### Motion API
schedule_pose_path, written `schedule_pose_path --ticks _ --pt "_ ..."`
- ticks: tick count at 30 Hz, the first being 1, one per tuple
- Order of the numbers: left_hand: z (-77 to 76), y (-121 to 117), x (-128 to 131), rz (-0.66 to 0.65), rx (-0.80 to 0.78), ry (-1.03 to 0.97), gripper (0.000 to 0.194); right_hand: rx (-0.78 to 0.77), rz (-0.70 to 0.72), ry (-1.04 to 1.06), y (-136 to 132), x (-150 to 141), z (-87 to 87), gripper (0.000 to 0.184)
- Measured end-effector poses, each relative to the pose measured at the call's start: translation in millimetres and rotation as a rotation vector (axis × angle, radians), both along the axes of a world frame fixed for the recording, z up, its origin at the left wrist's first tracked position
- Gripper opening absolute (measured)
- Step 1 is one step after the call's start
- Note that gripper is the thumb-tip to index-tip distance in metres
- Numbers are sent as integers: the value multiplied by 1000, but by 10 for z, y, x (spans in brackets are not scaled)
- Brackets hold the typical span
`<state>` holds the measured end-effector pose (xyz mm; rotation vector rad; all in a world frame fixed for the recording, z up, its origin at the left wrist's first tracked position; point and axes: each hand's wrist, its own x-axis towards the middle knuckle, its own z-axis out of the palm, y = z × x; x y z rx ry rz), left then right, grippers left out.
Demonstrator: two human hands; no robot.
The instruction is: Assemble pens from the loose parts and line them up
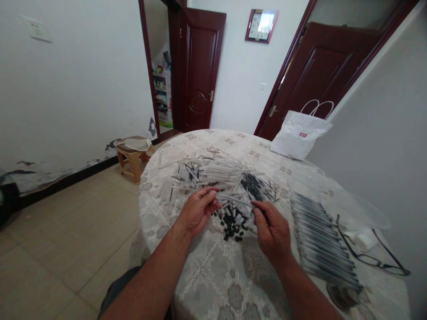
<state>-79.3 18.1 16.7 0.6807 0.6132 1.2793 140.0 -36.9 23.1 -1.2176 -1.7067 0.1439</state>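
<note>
Pale tube (pixel 234 199): saw it slanting between two hands, just above the near side of a heap on the table (pixel 203 275)! Caught the left hand (pixel 199 210) gripping one end between thumb and fingers, the right hand (pixel 274 231) pinching the other, a dark tip showing there. Hunted for writing: found a small red label (pixel 303 134) on the white bag (pixel 292 140), pale characters on it, too small to read. Looked up to the wall clock (pixel 262 26): made out numerals, half lost behind a bright reflection. Spotted packages (pixel 164 118) on shelves (pixel 160 90) through the doorway, print too blurred to name. Down on the cloth, saw white tubes (pixel 218 171) heaped beyond the hands, dark rods (pixel 254 186) bunched at right, black caps (pixel 230 226) scattered between the wrists. Farther right, picked out a tidy row of dark-cored tubes (pixel 322 240), clear plastic (pixel 367 209) just behind, open glasses (pixel 370 259) alongside, a dark round object (pixel 343 295) near the closest end. Noted both forearms (pixel 147 275) blocking part of the near tabletop, and, off left, a stool (pixel 131 162) against the wall.
</note>
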Motion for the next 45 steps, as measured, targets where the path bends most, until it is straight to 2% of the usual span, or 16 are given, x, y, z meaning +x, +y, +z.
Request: schedule_pose_path --ticks 4,8,15,21,26,31,35,39,42,45 --pt "-7 12 -7 40 4 -62 28 6 -6 -6 -5 -11 0 21" --pt "-8 15 -6 11 26 -59 24 23 19 -36 0 -27 -8 21" --pt "-49 33 8 63 38 -30 31 66 -15 -35 5 -25 -36 21" --pt "-69 38 29 99 59 26 33 118 34 -158 31 -53 -83 22" --pt "-37 29 15 143 31 33 36 182 143 -359 60 -125 -144 26" --pt "-5 21 13 182 -3 -6 37 258 105 -457 37 -210 -161 29" --pt "9 15 4 197 -14 -13 36 264 116 -432 11 -243 -172 32" --pt "0 15 -3 172 -7 16 36 140 133 -299 -36 -262 -168 28" --pt "-16 14 17 180 -2 24 34 -158 105 -83 -86 -300 -146 25" --pt "-22 12 41 215 -12 20 32 -494 152 261 -100 -349 -151 32"
